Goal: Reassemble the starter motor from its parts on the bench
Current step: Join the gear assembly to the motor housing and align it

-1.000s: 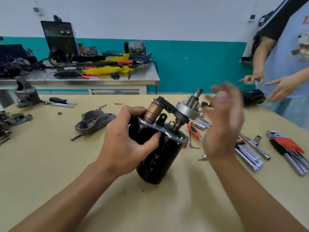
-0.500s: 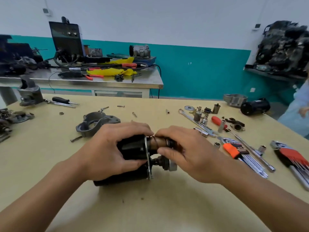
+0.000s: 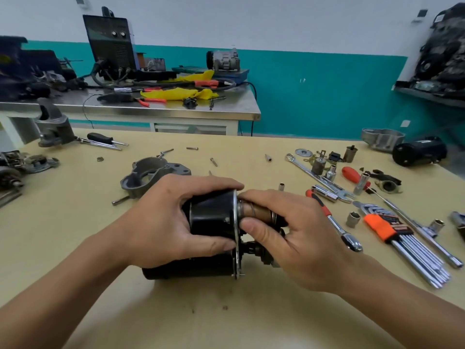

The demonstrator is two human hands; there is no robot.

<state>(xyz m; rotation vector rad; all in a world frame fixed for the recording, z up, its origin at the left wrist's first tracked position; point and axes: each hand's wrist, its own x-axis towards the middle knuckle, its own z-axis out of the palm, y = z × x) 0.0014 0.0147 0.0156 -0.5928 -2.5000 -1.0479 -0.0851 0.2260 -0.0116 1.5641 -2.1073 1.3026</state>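
While the left hand (image 3: 171, 222) grips the black cylindrical starter motor body (image 3: 211, 217) lying on the tan bench (image 3: 75, 235) at frame centre, the right hand (image 3: 297, 238), pinching the coppery spring-wound plunger (image 3: 259, 211), should push it straight, not cocked.

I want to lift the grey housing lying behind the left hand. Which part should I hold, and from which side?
Probably the far wall of the grey housing, approached from above. It lies flat with its hollow facing up, so fingers can go inside and the thumb outside. The left hand, holding the motor body, hides its near right edge. The right hand pinches the copper sleeve.
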